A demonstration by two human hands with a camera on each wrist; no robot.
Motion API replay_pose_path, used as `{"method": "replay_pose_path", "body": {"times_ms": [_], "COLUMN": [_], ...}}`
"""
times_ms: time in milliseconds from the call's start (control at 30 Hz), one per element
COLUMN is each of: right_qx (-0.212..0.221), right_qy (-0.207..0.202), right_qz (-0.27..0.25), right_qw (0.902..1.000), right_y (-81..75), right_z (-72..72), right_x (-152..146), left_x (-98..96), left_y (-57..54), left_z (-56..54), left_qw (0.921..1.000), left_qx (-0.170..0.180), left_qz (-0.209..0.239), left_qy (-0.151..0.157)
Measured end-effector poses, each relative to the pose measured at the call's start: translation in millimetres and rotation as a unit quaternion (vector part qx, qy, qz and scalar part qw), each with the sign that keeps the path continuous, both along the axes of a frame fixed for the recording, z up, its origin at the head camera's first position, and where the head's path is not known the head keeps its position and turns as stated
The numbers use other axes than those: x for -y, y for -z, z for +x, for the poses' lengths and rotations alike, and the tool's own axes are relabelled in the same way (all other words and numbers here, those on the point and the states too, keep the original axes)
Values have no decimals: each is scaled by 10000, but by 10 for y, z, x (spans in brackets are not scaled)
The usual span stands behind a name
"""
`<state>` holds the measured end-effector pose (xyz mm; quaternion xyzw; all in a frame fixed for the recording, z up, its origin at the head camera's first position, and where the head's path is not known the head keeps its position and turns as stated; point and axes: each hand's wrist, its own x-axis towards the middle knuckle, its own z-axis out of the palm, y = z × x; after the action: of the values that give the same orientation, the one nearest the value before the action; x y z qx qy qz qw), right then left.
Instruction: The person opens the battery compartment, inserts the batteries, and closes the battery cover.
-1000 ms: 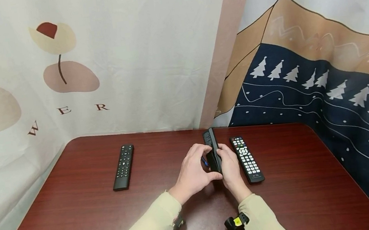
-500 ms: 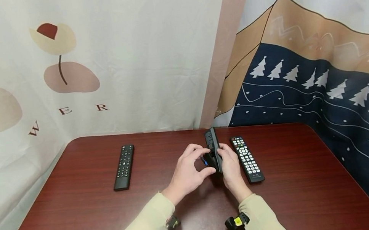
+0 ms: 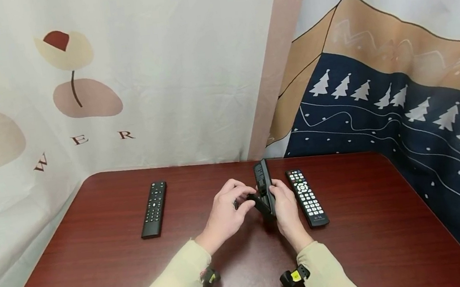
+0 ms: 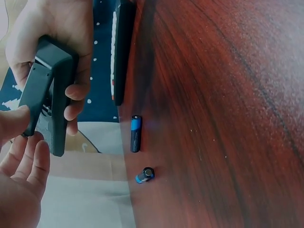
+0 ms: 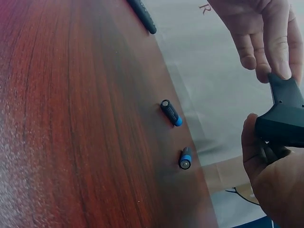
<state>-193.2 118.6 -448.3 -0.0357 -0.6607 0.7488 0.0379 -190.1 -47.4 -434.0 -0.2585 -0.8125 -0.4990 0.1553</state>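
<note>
My right hand (image 3: 287,210) grips a black remote control (image 3: 262,178) on its edge, back turned to the left. Between thumb and fingertips, my left hand (image 3: 223,215) pinches the black battery cover (image 4: 38,92). Its pinched end stands out from the remote, while the other end meets the remote's lower end. The left wrist view shows the gap between cover and body (image 4: 61,109), with part of the compartment inside. Two black-and-blue batteries, one upper (image 4: 136,133) and one lower (image 4: 144,175), lie on the table; in the head view the hands hide them.
A second black remote (image 3: 154,210) lies at the table's left. Close to the right hand's outer side lies another remote with white buttons (image 3: 307,198). Printed curtains (image 3: 171,83) hang along the back edge of the reddish-brown table (image 3: 76,258).
My left hand has drawn back to the left from the remote's lower end, and the cover has swung out in its fingertips. My right hand holds the remote nearly still.
</note>
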Motion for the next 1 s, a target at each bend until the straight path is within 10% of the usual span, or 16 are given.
{"method": "replay_pose_path", "body": {"times_ms": [1000], "right_qx": [166], "right_qy": [59], "right_qz": [237], "right_qw": [9996], "right_y": [42], "right_z": [-17], "right_x": [26], "left_x": [131], "left_y": [-93], "left_z": [-86], "left_qw": [9985], "left_qx": [359], "left_qz": [301], "left_qy": [276]}}
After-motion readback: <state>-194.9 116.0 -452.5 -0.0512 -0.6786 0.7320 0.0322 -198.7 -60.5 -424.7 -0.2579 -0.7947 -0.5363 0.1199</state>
